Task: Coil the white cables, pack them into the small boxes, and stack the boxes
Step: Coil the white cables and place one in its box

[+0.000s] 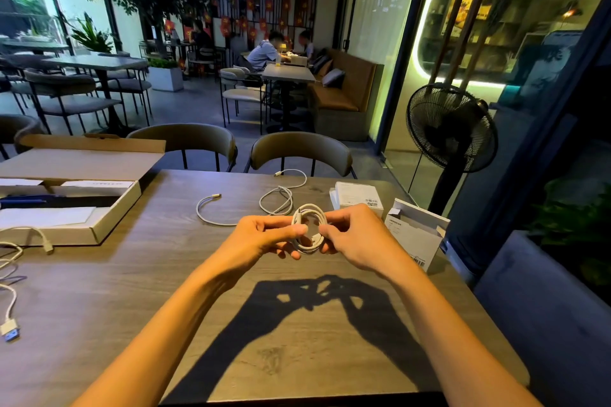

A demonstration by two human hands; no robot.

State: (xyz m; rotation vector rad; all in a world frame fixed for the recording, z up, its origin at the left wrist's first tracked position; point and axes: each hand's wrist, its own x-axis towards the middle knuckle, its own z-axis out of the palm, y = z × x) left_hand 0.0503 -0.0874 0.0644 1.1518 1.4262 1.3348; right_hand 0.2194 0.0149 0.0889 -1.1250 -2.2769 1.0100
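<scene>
Above the middle of the wooden table point(132, 274) I hold a coiled white cable point(310, 213) between both hands. My left hand point(264, 236) pinches the coil's left side and my right hand point(352, 235) grips its right side. A loose white cable point(277, 200) lies uncoiled on the table just beyond my hands. A small white box point(415, 233) stands open at the right, its flap up. Behind it lies a second small white box point(358, 196), closed and flat.
A large open cardboard box point(99, 208) sits at the left of the table. More white cables point(13, 274) with a USB plug trail off the left edge. Two chairs point(297, 150) stand across the table, and a black fan point(451, 129) stands at the right.
</scene>
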